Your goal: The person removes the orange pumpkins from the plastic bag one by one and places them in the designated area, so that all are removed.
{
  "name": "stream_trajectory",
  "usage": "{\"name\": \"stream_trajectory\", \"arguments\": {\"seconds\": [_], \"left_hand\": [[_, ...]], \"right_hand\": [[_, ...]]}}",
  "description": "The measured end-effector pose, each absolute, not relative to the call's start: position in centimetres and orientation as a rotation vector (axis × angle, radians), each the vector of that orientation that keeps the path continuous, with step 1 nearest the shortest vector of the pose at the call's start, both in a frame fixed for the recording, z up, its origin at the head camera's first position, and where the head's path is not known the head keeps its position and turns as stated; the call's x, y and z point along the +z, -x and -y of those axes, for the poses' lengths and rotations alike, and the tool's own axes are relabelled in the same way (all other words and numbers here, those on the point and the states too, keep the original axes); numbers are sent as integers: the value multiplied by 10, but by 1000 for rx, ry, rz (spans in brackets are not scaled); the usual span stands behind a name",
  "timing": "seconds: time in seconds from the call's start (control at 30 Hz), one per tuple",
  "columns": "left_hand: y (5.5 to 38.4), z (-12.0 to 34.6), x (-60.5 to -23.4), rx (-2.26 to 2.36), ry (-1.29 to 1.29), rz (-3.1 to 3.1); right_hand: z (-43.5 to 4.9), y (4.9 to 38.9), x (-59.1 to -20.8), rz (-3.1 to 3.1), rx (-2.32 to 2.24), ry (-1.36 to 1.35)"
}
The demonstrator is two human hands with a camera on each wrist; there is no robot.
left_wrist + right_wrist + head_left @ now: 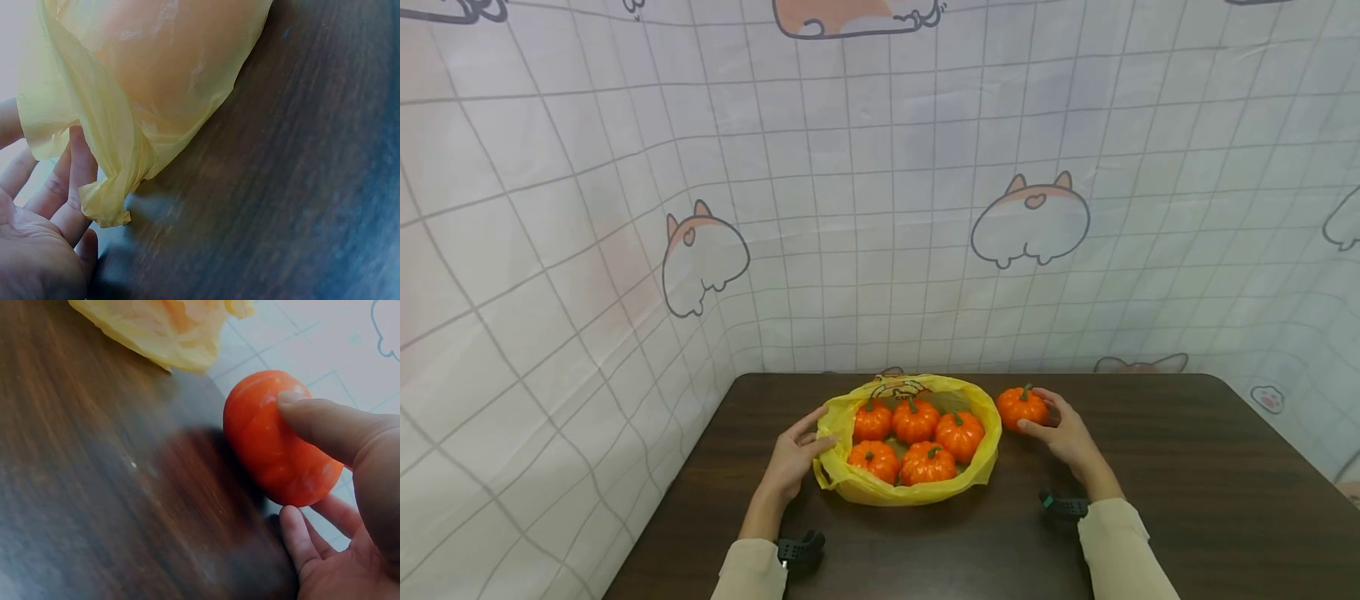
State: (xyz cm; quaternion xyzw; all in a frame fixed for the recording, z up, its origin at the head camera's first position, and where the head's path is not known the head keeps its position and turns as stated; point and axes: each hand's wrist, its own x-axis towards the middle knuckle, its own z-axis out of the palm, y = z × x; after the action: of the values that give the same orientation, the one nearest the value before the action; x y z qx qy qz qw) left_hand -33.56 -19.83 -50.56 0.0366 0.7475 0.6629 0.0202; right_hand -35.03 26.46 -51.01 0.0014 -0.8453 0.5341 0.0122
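A yellow plastic bag [910, 495] lies spread wide on the table with several small orange pumpkins [914, 421] inside, their green stems mostly upward. At the bag's left rim, my left hand [790, 458] pinches the plastic between thumb and fingers; a twisted corner of the bag [112, 194] hangs by those fingers in the left wrist view. Just right of the bag, my right hand [1069, 433] grips another small pumpkin [1021, 407], thumb on the near side and fingers round the far side. That pumpkin [275, 437] is at the table surface in the right wrist view, apart from the bag.
The dark wooden table [1187, 500] ends just behind the bag. A pale gridded curtain [880, 317] with cartoon dogs hangs close behind and along the left side. Black bands [801, 547] are worn on both wrists.
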Motion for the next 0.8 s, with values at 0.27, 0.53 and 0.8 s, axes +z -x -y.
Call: {"name": "stream_trajectory", "arguments": {"seconds": [0.27, 0.53, 0.8], "left_hand": [[335, 199, -505, 2051, -110, -2324], [333, 199, -503, 2052, -116, -2325], [334, 198, -505, 2042, -111, -2332]], "right_hand": [[-269, 353, -508, 2655, 1661, -50], [-265, 351, -506, 2662, 1697, -59], [-263, 350, -504, 2648, 1706, -18]]}}
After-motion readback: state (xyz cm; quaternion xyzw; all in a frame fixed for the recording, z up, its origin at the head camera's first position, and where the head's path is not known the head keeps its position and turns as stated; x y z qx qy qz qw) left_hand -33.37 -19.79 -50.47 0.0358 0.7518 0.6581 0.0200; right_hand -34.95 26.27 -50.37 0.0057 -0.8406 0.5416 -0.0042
